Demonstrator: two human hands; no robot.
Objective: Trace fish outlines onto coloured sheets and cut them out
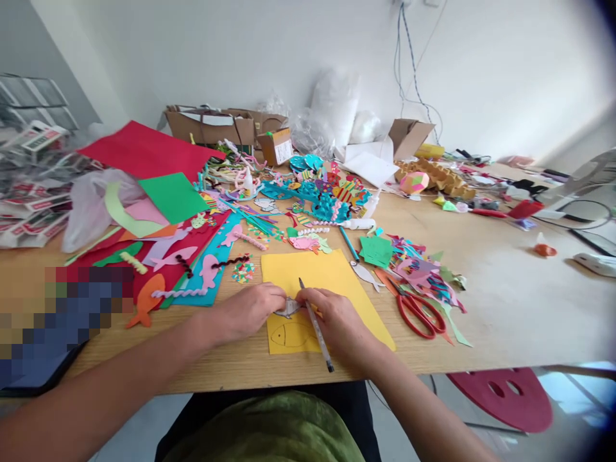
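Note:
A yellow paper sheet (327,266) lies on the table in front of me, with a fish outline (291,335) drawn near its lower left corner. Just above that drawing is a small white paper fish cutout (287,309) with dark markings, partly covered by my fingers. My left hand (253,309), fingers closed, grips the cutout at its left end. My right hand (339,317) is closed around a clear pen (318,333) that slants across it, and its fingertips are at the cutout's right end. Another white fish cutout (366,274) rests at the sheet's right edge.
Red-handled scissors (421,314) and paper scraps (423,269) are to the right. Coloured sheets with fish cutouts (149,298) lie left, above a tablet-like device (48,340). Cardboard boxes (212,128) and plastic bags (334,106) stand at the back.

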